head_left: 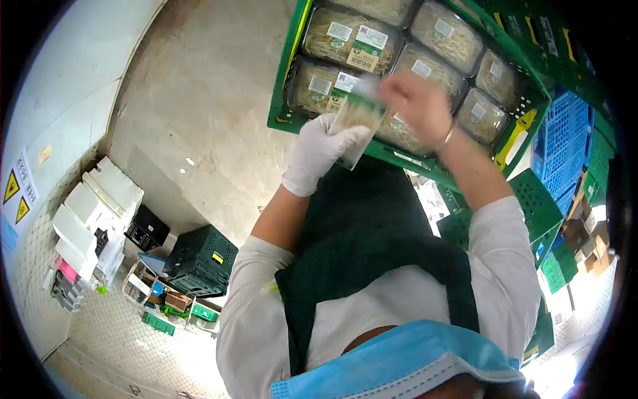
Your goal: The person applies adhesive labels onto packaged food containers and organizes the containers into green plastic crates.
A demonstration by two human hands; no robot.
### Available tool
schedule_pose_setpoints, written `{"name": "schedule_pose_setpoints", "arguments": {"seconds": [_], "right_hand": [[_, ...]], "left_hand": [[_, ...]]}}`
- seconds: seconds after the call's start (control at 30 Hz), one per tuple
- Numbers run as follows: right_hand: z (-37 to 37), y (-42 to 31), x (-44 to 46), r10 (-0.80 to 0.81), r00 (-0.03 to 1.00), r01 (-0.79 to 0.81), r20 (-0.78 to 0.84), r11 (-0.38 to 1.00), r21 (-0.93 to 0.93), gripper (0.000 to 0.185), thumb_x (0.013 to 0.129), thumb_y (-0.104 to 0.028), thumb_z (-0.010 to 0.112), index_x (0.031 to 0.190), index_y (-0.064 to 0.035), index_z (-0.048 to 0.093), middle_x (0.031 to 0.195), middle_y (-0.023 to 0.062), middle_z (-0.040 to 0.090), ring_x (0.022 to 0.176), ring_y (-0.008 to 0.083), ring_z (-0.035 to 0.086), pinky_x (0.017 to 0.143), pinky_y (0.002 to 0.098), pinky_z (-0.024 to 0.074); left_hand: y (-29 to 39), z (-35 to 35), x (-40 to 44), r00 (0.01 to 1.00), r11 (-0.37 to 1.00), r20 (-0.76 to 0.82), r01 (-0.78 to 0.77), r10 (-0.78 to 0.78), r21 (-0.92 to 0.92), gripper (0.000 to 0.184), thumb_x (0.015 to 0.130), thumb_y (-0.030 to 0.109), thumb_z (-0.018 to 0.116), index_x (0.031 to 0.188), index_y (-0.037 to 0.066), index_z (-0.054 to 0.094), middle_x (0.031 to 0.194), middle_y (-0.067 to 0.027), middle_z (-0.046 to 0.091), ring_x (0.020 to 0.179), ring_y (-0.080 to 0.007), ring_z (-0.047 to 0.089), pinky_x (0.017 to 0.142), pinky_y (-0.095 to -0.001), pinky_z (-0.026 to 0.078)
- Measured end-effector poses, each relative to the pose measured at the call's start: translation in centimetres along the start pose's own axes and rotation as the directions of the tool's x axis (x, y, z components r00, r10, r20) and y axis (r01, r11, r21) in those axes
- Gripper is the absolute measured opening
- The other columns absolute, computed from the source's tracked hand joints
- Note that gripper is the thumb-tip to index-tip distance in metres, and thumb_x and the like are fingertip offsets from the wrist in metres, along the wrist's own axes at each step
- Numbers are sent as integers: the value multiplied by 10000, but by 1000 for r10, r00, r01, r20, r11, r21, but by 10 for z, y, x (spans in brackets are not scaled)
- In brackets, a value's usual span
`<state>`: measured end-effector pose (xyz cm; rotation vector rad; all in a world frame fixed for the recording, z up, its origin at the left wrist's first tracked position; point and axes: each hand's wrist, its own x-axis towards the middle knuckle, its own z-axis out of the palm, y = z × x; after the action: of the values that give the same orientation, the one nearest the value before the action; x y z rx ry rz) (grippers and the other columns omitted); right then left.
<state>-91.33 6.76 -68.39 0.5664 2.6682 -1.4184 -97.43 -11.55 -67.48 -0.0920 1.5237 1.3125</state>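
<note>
My left hand (318, 147), in a white glove, is closed around a clear plastic tray of pale sprouts (363, 120). The tray is tipped on edge, with a green band near its top. My right hand (417, 103), bare and with a thin band at the wrist, is at the tray's upper end. Motion smears its fingers, and a whitish patch beside them is too blurred to make out. Beneath both hands, a green crate (284, 100) holds several packed trays of sprouts (349, 41) with white labels; some also carry a green and brown label.
To the right are a blue crate (563, 143) and more green crates (535, 206). At the lower left stand a dark green folding crate (201, 261), a black crate (147, 228) and white foam boxes (100, 206). Warning signs (20, 193) hang on the left wall.
</note>
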Motion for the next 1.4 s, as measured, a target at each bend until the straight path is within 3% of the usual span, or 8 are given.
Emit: {"name": "schedule_pose_setpoints", "arguments": {"seconds": [0.37,0.47,0.53,0.83,1.13,1.27,1.33,1.4], "right_hand": [[-23,56,160,343,926,-9,157,435,-900,362,848,-246,423,1113,-8,488,1317,171,228,1132,306,323,838,417,390],[-12,55,89,40,975,-102,-220,955,-279,446,747,-399,544,1032,-64,476,844,142,571,768,273,557,661,358,456],[-15,30,32,8,915,-194,403,886,421,531,683,-344,653,1072,-51,442,907,77,547,757,177,528,694,295,436],[-40,32,-60,124,982,-160,140,944,287,270,712,-127,578,973,-69,543,780,119,583,701,273,552,639,327,451],[-133,173,48,419,908,-318,2,690,-650,380,859,-269,399,1125,-11,482,1322,170,220,1152,360,280,913,404,329],[-93,227,34,-44,995,-78,-93,261,-962,325,821,-280,444,968,1,517,1150,180,395,1003,334,399,834,382,361],[-86,198,12,-94,796,-334,-598,756,-563,481,744,-331,572,1092,-24,443,1032,126,477,934,249,486,801,325,391],[-81,129,-27,350,907,-341,-232,937,82,480,734,-413,573,1021,-44,461,961,124,490,804,219,505,708,333,436]], "left_hand": [[-11,-22,-1,993,988,-62,95,-103,-125,172,761,99,590,890,-6,544,769,-29,580,652,-55,528,564,-187,433],[-4,-6,4,998,978,-58,6,-18,-208,196,762,102,591,912,-9,532,777,-34,583,660,-56,533,568,-185,440],[-8,8,7,977,968,-157,-174,146,-181,162,766,89,580,888,-12,544,774,-36,584,654,-52,528,564,-190,446],[-3,65,33,993,978,92,-94,78,185,178,741,149,618,814,-8,576,707,-26,570,625,-71,509,556,-209,427],[-20,86,40,962,969,124,234,-242,75,224,757,136,612,902,-20,542,767,-29,579,650,-67,521,582,-196,430],[-10,86,32,960,971,145,230,-238,69,225,746,109,619,913,-17,535,779,-30,578,671,-71,533,600,-196,436],[-11,91,29,973,981,130,184,-191,60,224,746,103,616,916,-18,534,777,-29,578,672,-73,534,601,-196,437],[-14,92,25,984,989,104,142,-145,40,223,746,96,613,919,-20,533,775,-28,577,673,-75,536,603,-197,439]]}}
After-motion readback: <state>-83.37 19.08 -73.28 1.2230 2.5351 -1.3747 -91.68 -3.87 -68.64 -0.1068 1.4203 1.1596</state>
